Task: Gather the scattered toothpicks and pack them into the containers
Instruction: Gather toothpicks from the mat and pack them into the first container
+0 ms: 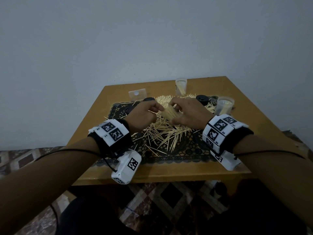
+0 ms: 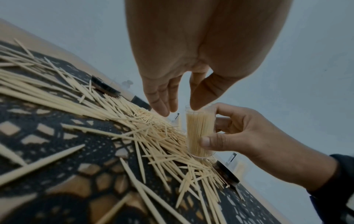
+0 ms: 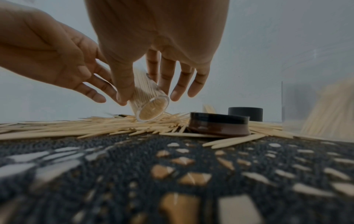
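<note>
**Holding a packed toothpick container over the pile**

Gripping the clear plastic container (image 1: 168, 112) with our right hand (image 1: 188, 114), we have the thumb on one side and the fingers curled round the other; it is tilted, its base just above the scattered toothpicks (image 1: 162, 133), and it is crammed with toothpicks standing on end. Our left hand (image 1: 144, 114) sits at its mouth, thumb tip on the rim, the other fingers straight and close together beside it; whether it pinches any toothpicks we cannot tell.

The loose toothpicks lie in a heap across the black lace mat (image 1: 186, 155) on the wooden table (image 1: 169, 173). Two more clear containers, each partly filled, stand upright: one at the far edge (image 1: 181, 87), one at the right (image 1: 225, 106). A black lid (image 3: 218, 125) rests on the mat among the sticks near our right hand, another black lid (image 3: 245, 114) behind it
</note>
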